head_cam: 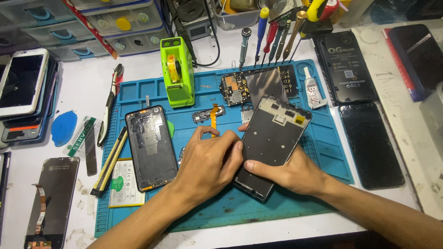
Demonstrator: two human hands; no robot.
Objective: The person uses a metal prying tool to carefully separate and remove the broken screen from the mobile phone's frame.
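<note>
My right hand grips a dark phone screen frame from underneath, thumb across its lower edge, holding it tilted above the blue work mat. My left hand is closed against the frame's left edge, fingertips pressing on it. To the left an emptied black phone back housing lies flat on the mat. Behind the hands sit a circuit board and an orange flex cable.
A green tape dispenser stands at the mat's back. Several screwdrivers stand upright behind it. A glue tube, a black phone, a battery, tweezers, a stack of phones and a loose display surround the mat.
</note>
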